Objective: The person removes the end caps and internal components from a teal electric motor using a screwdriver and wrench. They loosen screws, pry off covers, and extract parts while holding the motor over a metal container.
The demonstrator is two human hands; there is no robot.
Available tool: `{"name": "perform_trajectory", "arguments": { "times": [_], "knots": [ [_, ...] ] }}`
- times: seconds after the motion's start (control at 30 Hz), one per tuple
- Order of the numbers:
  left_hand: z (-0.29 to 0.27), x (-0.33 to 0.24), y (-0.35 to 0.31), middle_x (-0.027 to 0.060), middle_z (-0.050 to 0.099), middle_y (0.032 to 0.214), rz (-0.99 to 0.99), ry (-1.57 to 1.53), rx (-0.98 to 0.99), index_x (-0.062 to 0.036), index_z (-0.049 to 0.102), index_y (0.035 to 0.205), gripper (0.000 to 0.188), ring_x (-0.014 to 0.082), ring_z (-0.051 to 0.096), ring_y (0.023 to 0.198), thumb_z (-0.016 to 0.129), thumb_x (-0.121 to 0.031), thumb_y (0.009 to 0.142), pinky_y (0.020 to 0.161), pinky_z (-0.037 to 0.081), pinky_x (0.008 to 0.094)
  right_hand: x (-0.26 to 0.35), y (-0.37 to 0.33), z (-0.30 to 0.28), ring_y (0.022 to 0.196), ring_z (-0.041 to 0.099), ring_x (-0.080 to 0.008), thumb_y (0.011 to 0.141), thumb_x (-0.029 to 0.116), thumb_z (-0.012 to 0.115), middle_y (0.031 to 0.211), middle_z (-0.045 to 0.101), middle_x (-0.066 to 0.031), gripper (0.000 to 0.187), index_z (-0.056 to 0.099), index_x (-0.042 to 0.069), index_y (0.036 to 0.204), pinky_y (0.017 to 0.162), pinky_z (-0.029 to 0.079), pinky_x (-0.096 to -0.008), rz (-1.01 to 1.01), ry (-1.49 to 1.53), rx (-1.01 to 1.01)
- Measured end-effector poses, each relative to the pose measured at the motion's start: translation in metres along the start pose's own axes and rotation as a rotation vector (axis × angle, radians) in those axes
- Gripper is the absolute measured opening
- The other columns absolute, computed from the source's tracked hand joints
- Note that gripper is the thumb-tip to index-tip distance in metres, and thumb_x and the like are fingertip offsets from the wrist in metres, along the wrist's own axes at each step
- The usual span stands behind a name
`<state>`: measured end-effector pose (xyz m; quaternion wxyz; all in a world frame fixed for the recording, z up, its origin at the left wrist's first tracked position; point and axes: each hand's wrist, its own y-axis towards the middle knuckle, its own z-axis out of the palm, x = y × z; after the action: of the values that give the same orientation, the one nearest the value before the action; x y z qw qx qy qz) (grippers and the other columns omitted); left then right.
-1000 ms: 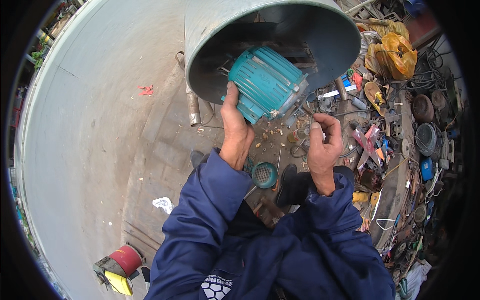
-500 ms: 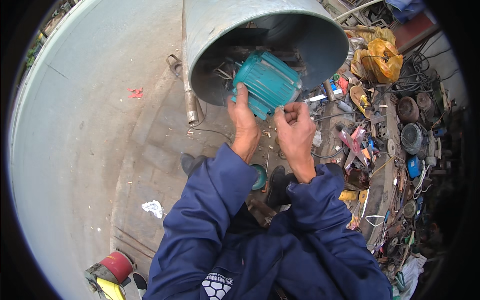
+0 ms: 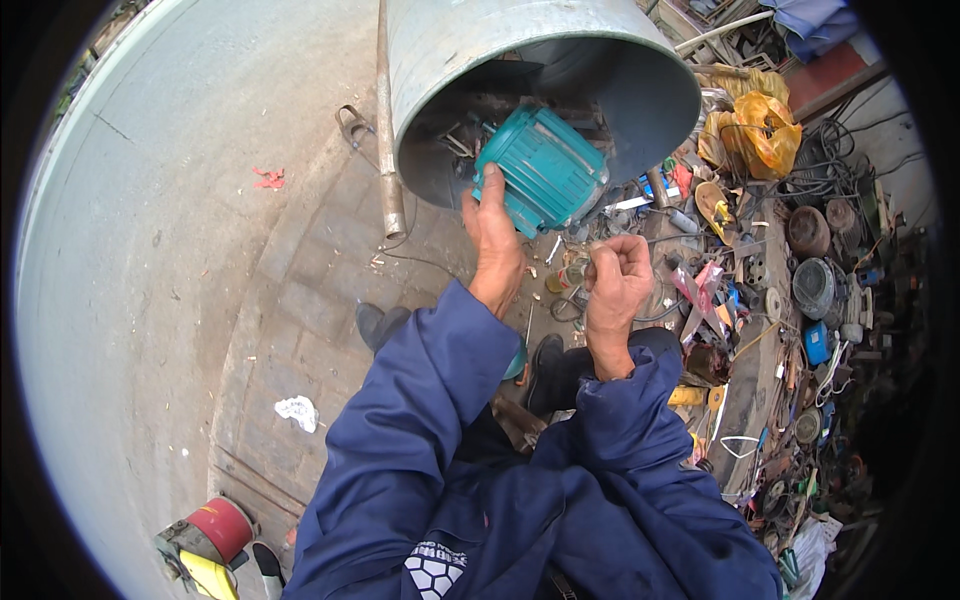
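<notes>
The left hand [image 3: 493, 238] lies flat against the near end of a teal electric motor [image 3: 543, 170], fingers spread up over its ribbed, finned casing. The motor sits inside the open mouth of a big galvanised sheet-metal duct [image 3: 450, 50], a dull grey cylinder with a thin rolled rim; dark brackets and a few loose wires show behind the motor in the shadow.

The right hand [image 3: 618, 275] is curled into a loose fist just below and to the right of the motor, apart from the left hand. It seems to pinch something small between thumb and fingers, but I cannot tell what it is.

Both forearms wear heavy blue work-jacket sleeves [image 3: 440, 400], creased at the elbows. A rusty steel pipe [image 3: 385, 120] runs down the duct's left side over grey paving. To the right spreads a heap of scrap [image 3: 790, 270]: round metal casings, coils of wire, a yellow plastic bag. A crumpled white scrap of paper [image 3: 297, 411] lies on the ground lower left, near a red and yellow tool [image 3: 210, 540].
</notes>
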<state>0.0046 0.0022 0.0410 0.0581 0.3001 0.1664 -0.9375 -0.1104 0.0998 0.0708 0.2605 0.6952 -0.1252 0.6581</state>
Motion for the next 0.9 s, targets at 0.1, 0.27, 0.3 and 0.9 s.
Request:
{"name": "perform_trajectory", "arguments": {
  "times": [0.1, 0.27, 0.3, 0.9],
  "knots": [
    [-0.004, -0.004, 0.007, 0.0168, 0.064, 0.134, -0.057, -0.050, 0.016, 0.0039, 0.052, 0.143, 0.066, 0.0274, 0.063, 0.120, 0.069, -0.046, 0.104, 0.103, 0.051, 0.0402, -0.026, -0.015, -0.039, 0.065, 0.060, -0.0147, 0.096, 0.011, 0.070, 0.073, 0.062, -0.0083, 0.016, 0.060, -0.001, 0.099, 0.063, 0.048, -0.0332, 0.069, -0.458, 0.276],
    [-0.004, -0.016, 0.002, 0.0115, 0.068, 0.132, -0.072, -0.025, 0.095, -0.0013, 0.060, 0.141, 0.052, 0.0237, 0.067, 0.118, 0.058, -0.043, 0.110, 0.100, 0.055, 0.0386, -0.064, -0.014, -0.073, 0.066, 0.067, -0.0233, 0.098, 0.026, 0.062, 0.077, 0.070, -0.0175, 0.035, 0.067, -0.005, 0.112, 0.071, 0.054, -0.0390, -0.170, -0.948, 0.361],
    [-0.004, -0.019, -0.001, 0.0107, 0.068, 0.132, -0.112, -0.019, 0.078, -0.0019, 0.061, 0.141, 0.052, 0.0234, 0.067, 0.117, 0.057, -0.044, 0.110, 0.099, 0.055, 0.0385, -0.062, -0.010, -0.075, 0.069, 0.067, -0.0218, 0.098, 0.025, 0.063, 0.080, 0.071, -0.0176, 0.034, 0.066, -0.005, 0.114, 0.071, 0.054, -0.0380, -0.092, -0.813, 0.316],
    [-0.007, -0.043, -0.003, 0.0083, 0.067, 0.139, -0.209, 0.033, 0.199, -0.0103, 0.057, 0.146, 0.056, 0.0288, 0.069, 0.121, 0.041, -0.053, 0.113, 0.097, 0.059, 0.0466, 0.000, 0.070, -0.032, 0.122, 0.061, -0.0194, 0.093, 0.018, 0.080, 0.132, 0.063, -0.0112, 0.062, 0.051, -0.003, 0.144, 0.108, 0.047, -0.0357, 0.158, 0.260, 0.537]
  ]
}}
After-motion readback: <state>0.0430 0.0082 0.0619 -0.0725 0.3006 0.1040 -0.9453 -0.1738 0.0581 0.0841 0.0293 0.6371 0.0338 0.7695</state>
